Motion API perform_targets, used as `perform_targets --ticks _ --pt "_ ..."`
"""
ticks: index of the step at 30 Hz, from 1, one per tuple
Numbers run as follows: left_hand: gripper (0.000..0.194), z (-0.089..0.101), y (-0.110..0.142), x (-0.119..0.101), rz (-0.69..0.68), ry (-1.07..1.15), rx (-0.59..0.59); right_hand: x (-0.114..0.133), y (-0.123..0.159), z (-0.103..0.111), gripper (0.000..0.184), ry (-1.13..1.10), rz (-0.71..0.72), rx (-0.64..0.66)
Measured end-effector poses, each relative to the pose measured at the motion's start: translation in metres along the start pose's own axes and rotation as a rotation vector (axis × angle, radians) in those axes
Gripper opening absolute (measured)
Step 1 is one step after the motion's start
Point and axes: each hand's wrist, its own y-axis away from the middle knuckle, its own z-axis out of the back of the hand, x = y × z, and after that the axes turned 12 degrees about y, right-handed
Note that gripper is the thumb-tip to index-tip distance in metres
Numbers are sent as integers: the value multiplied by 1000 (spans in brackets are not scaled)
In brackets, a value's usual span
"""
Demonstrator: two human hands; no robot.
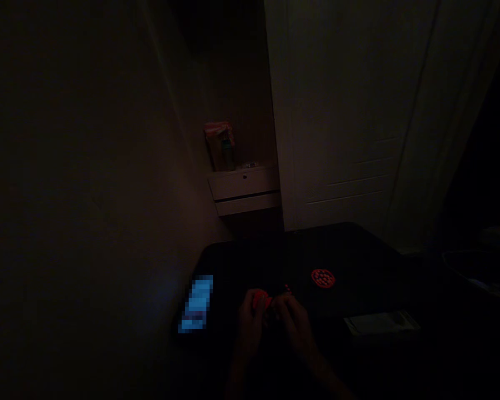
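The picture is very dark. My left hand [252, 316] is closed around a bright red-orange piece [261, 300], whose kind I cannot make out. Close beside it, my right hand [290, 315] has its fingers pinched together at the piece's right side. Whether a small thing sits between those fingertips is too dark to tell. Just beyond the right fingers lie a few small red dots [288, 288]. Farther right on the dark table [258, 258] is a flat round red item [323, 278] with a patterned or openwork middle.
A lit screen [198, 304], blurred into blocks, glows at the table's left side. A pale flat box-like item [382, 323] lies at the front right. Behind the table are a drawer unit [245, 186] holding a bag [219, 144], and a pale panelled door [337, 111].
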Motion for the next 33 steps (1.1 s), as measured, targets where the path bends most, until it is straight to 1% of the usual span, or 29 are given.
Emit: perform_targets --ticks 4,6,11,20,26,30,33 --pt "47 0 -1 0 -20 -18 -13 2 -1 0 34 16 23 15" --pt "46 0 -2 1 -34 -26 -17 3 -1 0 31 26 31 -1" --pt "44 2 -3 2 -39 -52 -6 2 0 -2 31 58 27 -30" --pt "45 1 -2 2 -47 -54 -12 2 1 -1 39 99 81 15" --pt "47 1 -2 -2 -39 -51 -13 5 1 -1 33 80 67 32" --pt "44 0 -1 -1 -34 -25 -5 7 1 0 35 48 80 80" --pt "44 0 -1 2 -24 -21 3 6 1 0 37 51 80 89"
